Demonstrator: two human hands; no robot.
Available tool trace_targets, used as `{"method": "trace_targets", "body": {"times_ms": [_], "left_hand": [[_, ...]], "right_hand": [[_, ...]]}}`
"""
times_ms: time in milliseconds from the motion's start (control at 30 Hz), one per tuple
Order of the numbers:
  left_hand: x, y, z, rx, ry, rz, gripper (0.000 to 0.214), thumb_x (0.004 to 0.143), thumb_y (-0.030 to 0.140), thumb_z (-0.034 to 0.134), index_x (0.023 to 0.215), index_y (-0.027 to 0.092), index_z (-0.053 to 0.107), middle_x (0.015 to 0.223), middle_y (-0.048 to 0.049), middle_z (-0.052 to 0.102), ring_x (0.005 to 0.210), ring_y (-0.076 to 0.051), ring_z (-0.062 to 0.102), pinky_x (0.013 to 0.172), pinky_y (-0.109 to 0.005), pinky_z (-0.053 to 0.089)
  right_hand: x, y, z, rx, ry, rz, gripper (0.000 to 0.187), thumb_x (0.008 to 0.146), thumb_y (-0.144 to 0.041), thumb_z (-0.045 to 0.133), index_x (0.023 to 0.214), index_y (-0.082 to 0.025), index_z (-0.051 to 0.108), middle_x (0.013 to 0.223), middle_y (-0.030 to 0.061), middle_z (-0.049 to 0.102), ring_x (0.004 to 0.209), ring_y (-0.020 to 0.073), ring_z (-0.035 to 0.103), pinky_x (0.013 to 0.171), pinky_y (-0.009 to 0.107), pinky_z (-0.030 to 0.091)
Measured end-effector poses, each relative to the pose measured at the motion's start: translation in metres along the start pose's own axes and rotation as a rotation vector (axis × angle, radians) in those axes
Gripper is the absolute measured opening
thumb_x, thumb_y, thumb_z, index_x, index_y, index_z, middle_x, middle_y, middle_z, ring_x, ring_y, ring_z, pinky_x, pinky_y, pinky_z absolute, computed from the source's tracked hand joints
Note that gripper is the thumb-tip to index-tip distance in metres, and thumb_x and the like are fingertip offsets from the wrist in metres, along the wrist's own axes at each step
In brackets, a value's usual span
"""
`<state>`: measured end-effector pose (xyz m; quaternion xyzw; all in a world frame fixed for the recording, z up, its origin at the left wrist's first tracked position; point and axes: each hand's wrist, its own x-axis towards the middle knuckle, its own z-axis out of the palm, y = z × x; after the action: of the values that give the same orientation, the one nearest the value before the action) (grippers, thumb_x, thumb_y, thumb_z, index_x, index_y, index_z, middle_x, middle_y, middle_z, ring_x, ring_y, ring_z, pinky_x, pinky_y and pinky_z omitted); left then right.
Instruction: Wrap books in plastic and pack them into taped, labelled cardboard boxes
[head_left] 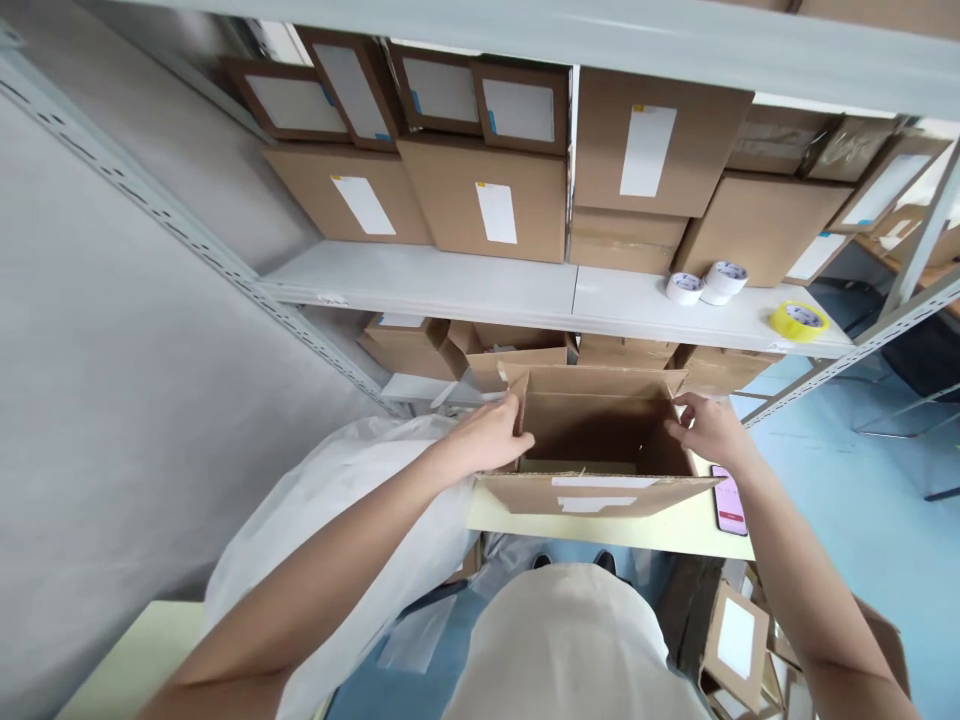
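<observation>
An open cardboard box (517, 495) stands on a pale yellow tabletop (675, 535) in front of me, its top flaps spread apart. Strips of white tape (596, 503) cross its near flap. The part of the inside that shows holds no visible goods. My left hand (484, 437) grips the left side of the box, thumb inside the rim and fingers outside. On the opposite side, my right hand (707, 430) pinches the right edge with bent fingers. A phone (728, 500) with a lit pink screen lies on the tabletop near my right wrist.
A metal shelf (450, 270) with several closed, labelled cartons (487, 165) rises behind the box. White tape rolls (726, 278) and a yellow tape roll (799, 321) sit on it. White plastic sheeting (322, 480) bulges at left; cartons (739, 640) pile up at lower right.
</observation>
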<state>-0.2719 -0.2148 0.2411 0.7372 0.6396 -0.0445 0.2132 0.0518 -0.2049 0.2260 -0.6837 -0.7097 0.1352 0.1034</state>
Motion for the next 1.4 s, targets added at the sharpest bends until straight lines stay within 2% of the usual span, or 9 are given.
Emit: {"method": "trace_targets", "body": {"times_ms": [267, 400, 533, 633, 733, 867, 1000, 1200, 1400], "left_hand": [[-0.026, -0.056, 0.002, -0.494, -0.144, 0.367, 0.066, 0.081, 0.080, 0.041, 0.113, 0.028, 0.068, 0.126, -0.0101, 0.065, 0.119, -0.027, 0.060, 0.102, -0.040, 0.045], [-0.037, -0.084, 0.027, -0.643, -0.097, 0.465, 0.083, 0.065, 0.091, 0.051, 0.117, 0.028, 0.069, 0.146, -0.0139, 0.051, 0.137, -0.034, 0.046, 0.107, -0.047, 0.043], [-0.019, -0.077, 0.076, -0.678, 0.143, 0.327, 0.058, 0.084, 0.073, 0.049, 0.095, 0.021, 0.070, 0.132, -0.0147, 0.056, 0.127, -0.030, 0.053, 0.105, -0.042, 0.046], [0.001, -0.069, 0.104, -0.797, 0.402, 0.184, 0.040, 0.083, 0.058, 0.059, 0.098, 0.021, 0.061, 0.117, -0.0101, 0.059, 0.115, -0.026, 0.059, 0.102, -0.043, 0.049], [0.016, -0.074, 0.110, -0.889, 0.510, 0.098, 0.067, 0.070, 0.048, 0.076, 0.125, 0.026, 0.046, 0.129, -0.0094, 0.053, 0.110, -0.024, 0.061, 0.092, -0.043, 0.054], [0.031, -0.084, 0.092, -0.799, 0.410, 0.181, 0.122, 0.057, 0.048, 0.087, 0.153, 0.031, 0.014, 0.155, -0.0191, 0.028, 0.124, -0.032, 0.056, 0.100, -0.054, 0.049], [0.046, -0.080, 0.073, -0.684, 0.300, 0.323, 0.149, 0.052, 0.054, 0.088, 0.156, 0.029, -0.016, 0.164, -0.0237, 0.001, 0.147, -0.041, 0.029, 0.113, -0.063, 0.034], [0.038, -0.079, 0.087, -0.609, 0.241, 0.369, 0.098, 0.066, 0.064, 0.077, 0.148, 0.024, 0.041, 0.165, -0.0163, 0.017, 0.151, -0.040, 0.020, 0.118, -0.054, 0.030], [-0.008, -0.070, 0.095, -0.767, 0.120, 0.346, 0.085, 0.080, 0.068, 0.062, 0.150, 0.025, 0.041, 0.158, -0.0121, 0.038, 0.146, -0.036, 0.033, 0.118, -0.049, 0.033]], "right_hand": [[-0.025, 0.055, 0.005, 0.578, -0.332, -0.255, 0.074, 0.080, -0.081, 0.047, 0.118, -0.023, 0.072, 0.134, 0.0152, 0.065, 0.127, 0.0344, 0.058, 0.104, 0.054, 0.047], [-0.056, 0.083, 0.022, 0.731, -0.280, -0.290, 0.078, 0.072, -0.087, 0.051, 0.113, -0.025, 0.076, 0.150, 0.0153, 0.050, 0.137, 0.0397, 0.047, 0.108, 0.059, 0.042], [-0.069, 0.072, 0.077, 0.852, 0.075, -0.085, 0.052, 0.079, -0.072, 0.061, 0.077, -0.022, 0.077, 0.139, 0.0164, 0.059, 0.133, 0.0381, 0.052, 0.111, 0.056, 0.041], [-0.064, 0.064, 0.108, 0.942, 0.298, 0.081, 0.047, 0.076, -0.065, 0.070, 0.095, -0.023, 0.073, 0.139, 0.0177, 0.057, 0.132, 0.0378, 0.052, 0.108, 0.056, 0.044], [-0.051, 0.073, 0.107, 1.015, 0.283, 0.114, 0.088, 0.070, -0.057, 0.079, 0.146, -0.033, 0.041, 0.154, 0.0167, 0.040, 0.136, 0.0363, 0.048, 0.104, 0.056, 0.048], [-0.014, 0.084, 0.074, 0.952, 0.134, -0.059, 0.117, 0.065, -0.059, 0.082, 0.156, -0.045, 0.009, 0.168, 0.0095, 0.008, 0.152, 0.0373, 0.020, 0.110, 0.063, 0.037], [0.019, 0.072, 0.064, 0.981, 0.017, -0.156, 0.119, 0.065, -0.066, 0.079, 0.156, -0.044, 0.007, 0.168, 0.0080, 0.007, 0.153, 0.0362, 0.016, 0.115, 0.063, 0.028], [-0.019, 0.070, 0.098, 0.911, 0.018, -0.140, 0.086, 0.079, -0.066, 0.067, 0.151, -0.036, 0.030, 0.162, 0.0072, 0.028, 0.150, 0.0326, 0.027, 0.121, 0.056, 0.024], [-0.094, 0.065, 0.105, 0.914, 0.090, 0.004, 0.077, 0.083, -0.062, 0.063, 0.150, -0.037, 0.033, 0.161, 0.0053, 0.032, 0.150, 0.0324, 0.024, 0.122, 0.054, 0.021]]}}
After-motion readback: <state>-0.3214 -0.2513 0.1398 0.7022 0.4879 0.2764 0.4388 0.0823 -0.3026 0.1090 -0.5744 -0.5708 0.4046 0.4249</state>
